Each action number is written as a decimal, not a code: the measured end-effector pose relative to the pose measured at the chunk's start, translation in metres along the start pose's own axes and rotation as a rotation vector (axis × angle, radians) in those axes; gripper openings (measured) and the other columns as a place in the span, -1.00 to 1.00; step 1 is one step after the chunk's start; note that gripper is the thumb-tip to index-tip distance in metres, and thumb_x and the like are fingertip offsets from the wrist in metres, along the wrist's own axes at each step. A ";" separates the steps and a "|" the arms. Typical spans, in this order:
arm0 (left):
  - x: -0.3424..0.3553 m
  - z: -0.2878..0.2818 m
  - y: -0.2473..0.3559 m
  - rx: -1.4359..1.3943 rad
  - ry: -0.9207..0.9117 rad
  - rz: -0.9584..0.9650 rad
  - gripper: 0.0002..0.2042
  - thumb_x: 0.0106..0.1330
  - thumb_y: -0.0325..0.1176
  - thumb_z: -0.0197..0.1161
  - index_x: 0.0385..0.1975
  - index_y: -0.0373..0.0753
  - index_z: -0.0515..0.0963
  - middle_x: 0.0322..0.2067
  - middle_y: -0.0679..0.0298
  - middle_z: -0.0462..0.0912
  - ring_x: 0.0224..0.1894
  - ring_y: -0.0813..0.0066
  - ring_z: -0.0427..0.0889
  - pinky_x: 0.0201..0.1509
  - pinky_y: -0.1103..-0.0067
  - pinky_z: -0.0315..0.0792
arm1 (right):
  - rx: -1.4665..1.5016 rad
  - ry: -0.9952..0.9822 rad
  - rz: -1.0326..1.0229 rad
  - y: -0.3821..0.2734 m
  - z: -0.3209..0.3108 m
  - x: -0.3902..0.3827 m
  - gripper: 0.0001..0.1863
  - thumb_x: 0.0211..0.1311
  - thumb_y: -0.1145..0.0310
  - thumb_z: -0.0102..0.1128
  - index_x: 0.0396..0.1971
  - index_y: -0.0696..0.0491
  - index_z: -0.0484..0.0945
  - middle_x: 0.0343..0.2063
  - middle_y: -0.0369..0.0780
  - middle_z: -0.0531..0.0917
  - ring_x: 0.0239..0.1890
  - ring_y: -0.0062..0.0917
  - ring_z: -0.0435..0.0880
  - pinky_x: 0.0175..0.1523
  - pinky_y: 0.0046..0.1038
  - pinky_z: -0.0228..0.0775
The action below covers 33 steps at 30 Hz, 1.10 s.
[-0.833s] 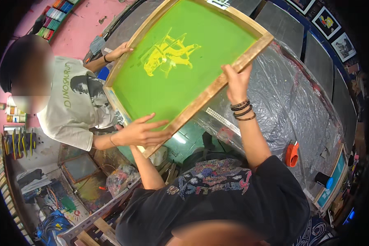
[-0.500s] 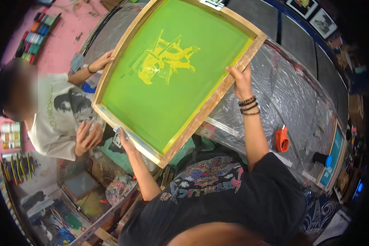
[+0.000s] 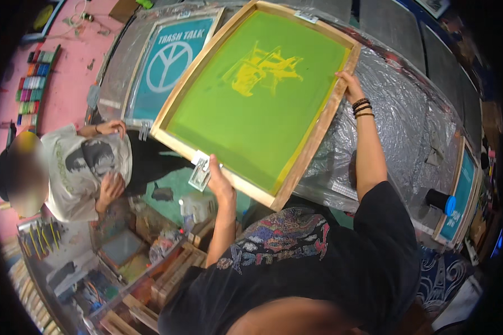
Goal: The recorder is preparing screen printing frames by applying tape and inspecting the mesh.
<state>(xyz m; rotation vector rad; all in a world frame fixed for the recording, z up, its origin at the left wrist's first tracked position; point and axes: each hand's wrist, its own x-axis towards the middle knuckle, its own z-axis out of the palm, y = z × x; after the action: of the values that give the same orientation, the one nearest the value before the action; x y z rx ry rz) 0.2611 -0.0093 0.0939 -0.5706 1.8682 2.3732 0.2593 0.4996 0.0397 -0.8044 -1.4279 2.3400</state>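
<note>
- Clamped at two rails, the large rectangular screen of pale brown wood and taut green mesh (image 3: 243, 120) is held in the air by both bare hands.
- By the right hand (image 3: 349, 88), ringed at the wrist by dark beaded bracelets (image 3: 364, 107), the right rail is pinched towards its far end.
- By the left hand (image 3: 222, 183), the near-left rail is gripped, thumb uppermost, just beside a silver metal clip (image 3: 199, 174); its other fingers are hidden.
- For a steady hold, both rails should be lifted evenly, and the mesh with its yellow figure drawing (image 3: 265, 70) is best left untouched.
- The clip should be watched, since sleeves or plastic could be snagged on it.
- The screen is spread between the two hands and beyond them, tilted, its near corner pointed towards the black T-shirt (image 3: 318, 262).
- Past its right rail, a table covered in clear crinkled plastic (image 3: 394, 139) is seen; past its far-left rail, a teal screen with a white ring symbol (image 3: 165, 67) is partly overlapped in view.
- By the co-worker's hands (image 3: 112, 187), well apart at the left, the screen is not touched.
</note>
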 end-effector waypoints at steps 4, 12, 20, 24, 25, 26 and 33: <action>-0.035 0.045 -0.020 0.060 0.042 0.115 -0.70 0.53 -0.29 0.19 0.08 -0.40 0.51 -0.03 0.22 0.62 -0.03 0.48 0.57 0.11 0.49 0.46 | 0.005 -0.021 0.030 0.016 -0.064 0.033 -0.54 0.21 0.38 0.34 0.10 0.16 0.50 -0.04 -0.23 0.67 0.01 -0.44 0.66 0.13 -0.38 0.52; -0.089 0.079 -0.046 0.256 0.105 0.134 -0.63 0.56 -0.21 0.16 0.11 -0.44 0.46 -0.05 0.19 0.59 -0.03 0.43 0.52 0.13 0.47 0.41 | 0.000 -0.044 0.170 0.028 -0.124 0.075 -0.66 0.22 0.38 0.33 -0.03 0.16 0.58 -0.10 -0.21 0.68 -0.01 -0.42 0.67 0.10 -0.37 0.54; -0.102 0.063 -0.071 0.388 0.063 0.060 -0.52 0.59 -0.07 0.07 0.15 -0.47 0.45 0.05 0.12 0.57 0.08 0.34 0.52 0.23 0.40 0.37 | -0.212 0.001 0.233 0.020 -0.111 0.062 -0.46 0.25 0.11 0.38 0.09 0.17 0.55 -0.01 -0.17 0.66 0.01 -0.41 0.67 0.12 -0.34 0.53; -0.100 0.046 -0.080 0.529 -0.047 0.019 -0.49 0.58 -0.03 0.06 0.14 -0.45 0.46 0.07 0.05 0.57 0.11 0.22 0.52 0.27 0.36 0.34 | -0.646 0.092 0.245 0.002 -0.105 0.031 -0.13 0.22 -0.26 0.32 0.23 0.22 0.44 0.04 -0.08 0.64 0.02 -0.38 0.68 -0.01 -0.35 0.60; -0.099 0.040 -0.084 0.595 -0.057 0.037 -0.51 0.57 -0.03 0.08 0.12 -0.44 0.47 0.05 0.03 0.57 0.10 0.19 0.53 0.27 0.35 0.35 | -0.775 0.091 0.260 0.002 -0.101 0.017 -0.10 0.23 -0.29 0.29 0.24 0.24 0.43 0.04 -0.05 0.64 0.02 -0.36 0.69 -0.07 -0.35 0.62; -0.095 0.033 -0.088 0.561 -0.107 0.005 -0.51 0.54 -0.02 0.12 0.10 -0.42 0.48 0.03 0.02 0.58 0.08 0.16 0.54 0.26 0.34 0.36 | -0.882 0.036 0.187 0.005 -0.094 0.001 -0.07 0.24 -0.22 0.34 0.28 0.30 0.34 0.07 0.00 0.61 -0.02 -0.33 0.71 -0.16 -0.38 0.65; -0.084 0.002 -0.110 0.574 -0.094 0.032 -0.52 0.47 -0.08 0.24 0.12 -0.38 0.41 -0.04 0.08 0.59 0.02 0.27 0.55 0.18 0.36 0.41 | -0.854 -0.040 -0.016 0.064 -0.046 -0.115 0.06 0.20 -0.01 0.49 0.42 0.34 0.07 0.28 0.10 0.40 0.26 -0.19 0.51 0.29 -0.27 0.44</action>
<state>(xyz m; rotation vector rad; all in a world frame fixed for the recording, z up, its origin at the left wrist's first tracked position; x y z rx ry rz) 0.3689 0.0358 0.0204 -0.3630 2.3682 1.7035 0.3824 0.4449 0.0030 -0.9148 -2.4685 1.6766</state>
